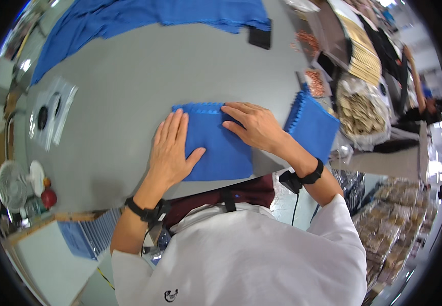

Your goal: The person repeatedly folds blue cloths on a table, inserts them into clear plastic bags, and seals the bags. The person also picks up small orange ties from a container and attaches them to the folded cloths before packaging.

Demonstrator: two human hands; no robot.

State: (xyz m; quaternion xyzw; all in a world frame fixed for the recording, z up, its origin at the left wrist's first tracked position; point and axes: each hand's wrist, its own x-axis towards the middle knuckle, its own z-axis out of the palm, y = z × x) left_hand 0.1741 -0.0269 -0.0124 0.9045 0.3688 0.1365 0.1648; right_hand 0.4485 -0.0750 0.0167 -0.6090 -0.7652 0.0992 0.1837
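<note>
A folded blue cloth [217, 153] with a ruffled, zigzag-cut top edge lies flat near the front edge of the grey table [129, 84]. My left hand [171, 149] rests flat along its left side, thumb spread onto the fabric. Across the upper right corner lies my right hand [253, 126], fingers pointing left and hiding that corner. Neither hand grips the cloth. Right of my right forearm, a second folded blue cloth [314, 124] with a similar edge sits at the table's right side, partly covered by the arm.
A large blue fabric [148, 15] spreads over the far side, beside a black phone-like object [260, 36]. Clear plastic bags [52, 113] lie at left, near a white fan [12, 185]. A box of copper-coloured pieces [314, 82] and a bag of beige pieces [362, 114] stand right.
</note>
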